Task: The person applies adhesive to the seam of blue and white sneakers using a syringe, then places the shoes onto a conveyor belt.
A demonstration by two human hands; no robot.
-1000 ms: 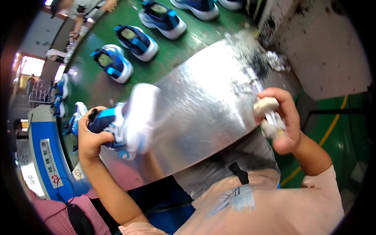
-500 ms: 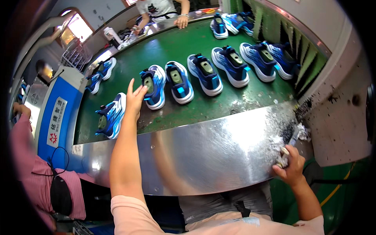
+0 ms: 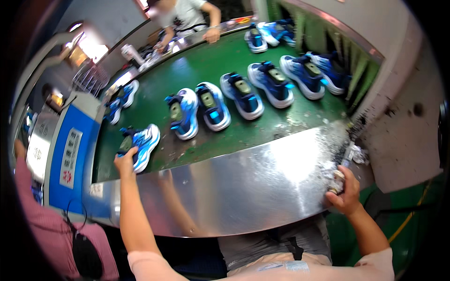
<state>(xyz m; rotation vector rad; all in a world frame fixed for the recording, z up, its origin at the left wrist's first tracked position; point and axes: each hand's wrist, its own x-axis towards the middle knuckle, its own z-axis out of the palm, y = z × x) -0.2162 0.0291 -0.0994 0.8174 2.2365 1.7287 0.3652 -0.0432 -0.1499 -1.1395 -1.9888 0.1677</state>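
My left hand (image 3: pixel 125 161) is closed on the heel end of a blue and white sneaker (image 3: pixel 146 140), nearest me at the left on the green belt (image 3: pixel 206 154). The sneaker's toe points away from me, and an olive insert sits in its opening. In my right hand (image 3: pixel 347 192), above the right end of the metal edge, is a pale, narrow tool (image 3: pixel 337 180); its exact kind is unclear. Whitish scraps (image 3: pixel 360 155) lie beside its far end. Another blue sneaker (image 3: pixel 183 114) stands right of the held one, in a row of several with olive inserts.
A steel ledge (image 3: pixel 234 196) runs along the belt's front. At left stands a blue machine housing (image 3: pixel 70 154), with a co-worker's pink sleeve (image 3: pixel 35 201) near it. Another person (image 3: pixel 192 18) leans at the far side. Green strip curtains (image 3: pixel 323 40) hang at right.
My left hand has moved left and nearer, from beside the second sneaker to the leftmost one, and grips its heel. My right hand still holds the pale tool. The view has shifted slightly.
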